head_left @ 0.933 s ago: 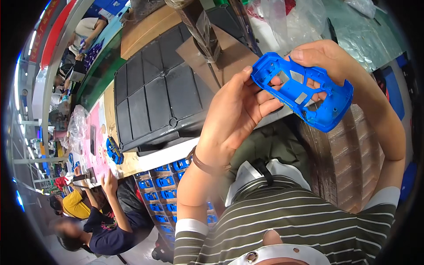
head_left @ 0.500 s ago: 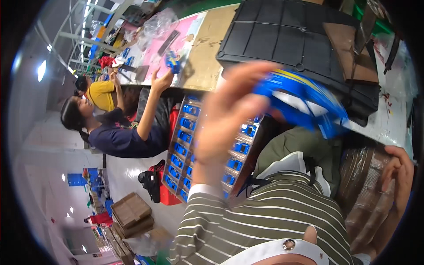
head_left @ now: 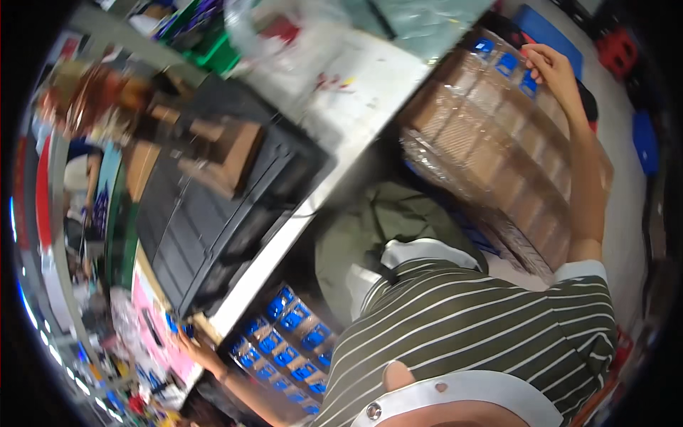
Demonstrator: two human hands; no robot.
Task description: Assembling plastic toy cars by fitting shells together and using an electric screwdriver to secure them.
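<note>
My right hand [head_left: 546, 69] reaches out at the upper right, over a cardboard tray under clear film [head_left: 484, 121]. Its fingers are loosely bent and a little apart, with the tips beside a blue toy car [head_left: 528, 84]. Two more blue toy cars lie in that row of compartments. At the lower left a bare forearm, which looks like my left, extends along a second tray. That hand, my left hand [head_left: 198, 350], is by the table edge, its fingers at a small blue toy car [head_left: 171, 324]. Blur hides whether they grip it.
A black lidded bin [head_left: 206, 235] stands on the white table [head_left: 356, 92], with a blurred brown stand [head_left: 224, 160] on it. Several blue toy cars fill the tray [head_left: 245, 338] at the lower left. A pink mat [head_left: 153, 324] lies past the bin.
The view has swung to the right. My left hand, which held a blue toy car before me, is now far left. My right hand has moved forward over the right tray.
</note>
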